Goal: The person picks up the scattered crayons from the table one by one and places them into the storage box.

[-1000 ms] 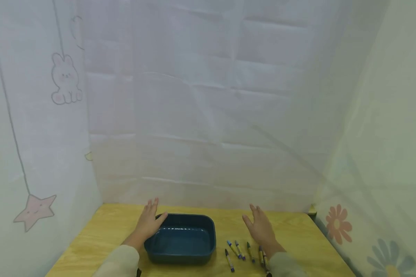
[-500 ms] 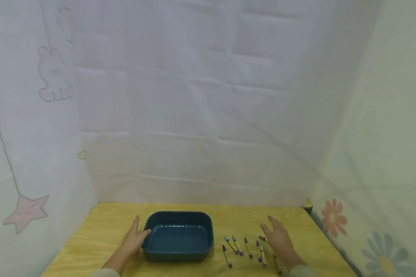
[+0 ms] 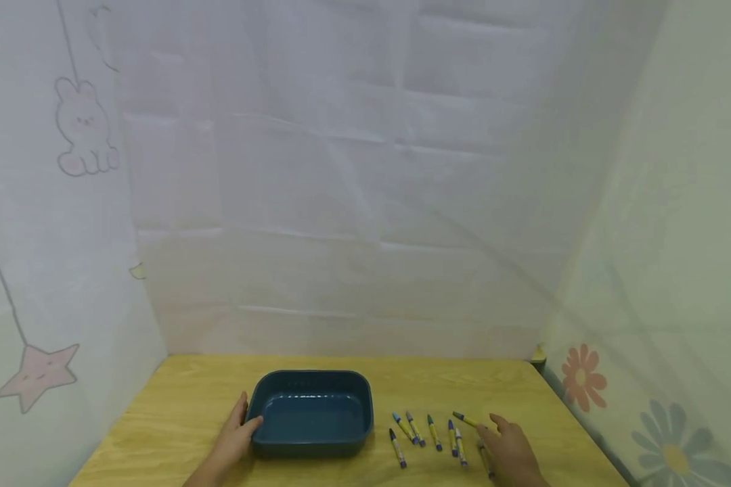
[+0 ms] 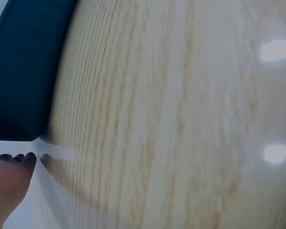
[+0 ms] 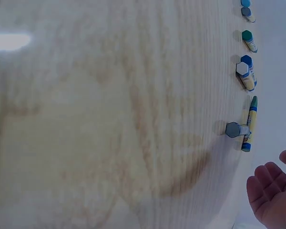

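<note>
A dark blue-green rectangular container point(image 3: 317, 448) stands on the table. My left hand point(image 3: 230, 436) is at its left side, thumb over the near-left rim and fingers along the outside; in the left wrist view the fingertips lie close to the container's corner point(image 4: 24, 105). Several crayons with yellow wrappers lie to the right of the container, among them a black one point(image 3: 398, 448), a green one point(image 3: 434, 433) and a white one point(image 3: 461, 448). My right hand point(image 3: 512, 452) is above the rightmost crayons, near a dark green one point(image 5: 251, 124) and a grey-ended one point(image 5: 234, 130), holding nothing.
The light wood table point(image 3: 207, 385) is bounded by pale fabric walls, with a back sheet point(image 3: 353, 297) behind it. A corner bracket point(image 3: 539, 354) sits at the back right edge. Printed flowers point(image 3: 583, 377) mark the right wall.
My left hand has shifted from above the container's back-left corner down to its left side. My right hand has moved right and down toward the rightmost crayons. The head view has shifted slightly.
</note>
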Motion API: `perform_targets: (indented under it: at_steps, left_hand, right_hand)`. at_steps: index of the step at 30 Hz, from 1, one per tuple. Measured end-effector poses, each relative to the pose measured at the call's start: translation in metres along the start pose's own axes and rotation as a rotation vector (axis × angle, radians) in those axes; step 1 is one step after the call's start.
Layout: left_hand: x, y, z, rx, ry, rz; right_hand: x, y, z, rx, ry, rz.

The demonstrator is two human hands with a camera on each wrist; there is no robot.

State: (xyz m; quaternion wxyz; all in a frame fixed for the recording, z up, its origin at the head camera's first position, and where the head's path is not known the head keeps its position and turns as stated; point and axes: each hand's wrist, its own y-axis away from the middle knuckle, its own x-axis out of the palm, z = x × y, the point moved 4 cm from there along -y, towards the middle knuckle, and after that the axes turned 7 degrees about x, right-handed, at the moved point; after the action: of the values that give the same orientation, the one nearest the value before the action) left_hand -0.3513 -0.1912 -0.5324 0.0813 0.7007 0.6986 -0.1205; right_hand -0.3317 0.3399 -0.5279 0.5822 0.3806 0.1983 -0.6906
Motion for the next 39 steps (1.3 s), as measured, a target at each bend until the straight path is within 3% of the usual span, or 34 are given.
perform_targets:
  at_steps: [7, 14, 23, 32, 39]
  left_hand:
    - [0.002, 0.004, 0.004, -0.017, -0.019, -0.010]
    - [0.005, 0.006, 0.004, -0.012, -0.023, -0.010]
    - [0.004, 0.006, 0.004, -0.015, -0.008, -0.008]
    - [0.004, 0.005, 0.005, -0.024, 0.005, -0.009]
    - [0.007, 0.002, 0.002, -0.027, -0.009, -0.014]
  right_hand:
    - [0.017, -0.003, -0.024, 0.070, 0.101, -0.012]
    - [0.033, 0.010, -0.029, 0.175, 0.078, 0.099]
    - [0.039, 0.007, -0.030, 0.175, 0.183, 0.081]
    - [0.032, 0.009, -0.015, 0.131, 0.184, -0.005]
    - [0.009, 0.011, 0.042, -0.016, -0.009, -0.045]
